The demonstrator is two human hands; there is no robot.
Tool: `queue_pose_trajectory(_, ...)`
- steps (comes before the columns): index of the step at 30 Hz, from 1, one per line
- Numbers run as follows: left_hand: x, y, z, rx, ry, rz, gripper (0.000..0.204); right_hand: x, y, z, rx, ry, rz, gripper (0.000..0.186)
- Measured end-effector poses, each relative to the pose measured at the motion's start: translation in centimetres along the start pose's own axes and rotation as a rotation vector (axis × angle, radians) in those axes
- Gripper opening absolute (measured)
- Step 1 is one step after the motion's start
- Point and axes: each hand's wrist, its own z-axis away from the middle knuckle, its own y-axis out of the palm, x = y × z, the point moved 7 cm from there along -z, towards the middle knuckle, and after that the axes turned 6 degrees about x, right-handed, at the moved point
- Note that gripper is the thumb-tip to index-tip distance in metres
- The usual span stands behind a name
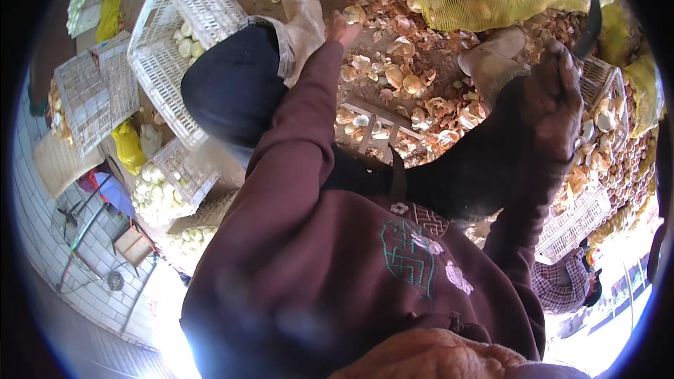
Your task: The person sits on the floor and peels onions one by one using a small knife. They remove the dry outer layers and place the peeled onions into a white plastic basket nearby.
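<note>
Far ahead, beside my left boot [304, 24], my left hand [340, 30] reaches low with its fingers closed around an onion [354, 14]. Dry onion skins [439, 109] and loose onions [413, 84] cover the ground to its right. My right hand [557, 102] is raised on the right, its fingers closed on a knife whose dark curved blade [591, 24] points away from me. The knife's handle is hidden inside the fist. Behind the blade lies a yellow mesh sack [491, 0] full of onions.
A white plastic crate [158, 63] with peeled onions [188, 43] leans by my left knee; more crates [88, 95] stand farther left. A wooden frame [379, 123] lies between my legs. At right are another crate [576, 221] and a person in a checked shirt [562, 284].
</note>
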Motion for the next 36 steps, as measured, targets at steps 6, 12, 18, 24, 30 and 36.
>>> queue_pose_trajectory(6, 3.1, 6.2, -5.8, 0.164, -0.003, 0.102, 0.098, -0.8, 0.2, -0.1, -0.239, 0.029, -0.006, 0.032)
queue_pose_trajectory(12, 4.1, 8.0, -8.6, 0.081, -0.018, 0.23, 0.099, -1.8, -0.3, -1.6, -0.126, 0.095, -0.069, 0.036)
queue_pose_trajectory(18, -6.3, -0.3, -0.9, -0.055, 0.377, 1.141, 0.066, -2.0, -0.5, -1.2, -0.348, 0.103, 0.103, 0.031)
queue_pose_trajectory(24, -20.2, -10.1, 14.1, 0.992, 0.616, 1.883, 0.061, -2.4, 4.0, -0.9, -0.211, 0.023, 0.474, 0.04)
queue_pose_trajectory(30, -20.0, -13.1, 25.6, 0.77, 0.718, 1.796, 0.067, -5.9, 9.5, 4.6, -0.094, -0.111, 0.292, 0.046)
queue_pose_trajectory(36, -19.5, -14.2, 34.1, 0.365, 1.012, 1.2, 0.061, -6.5, 10.7, 9.6, -0.14, -0.214, 0.053, 0.033)
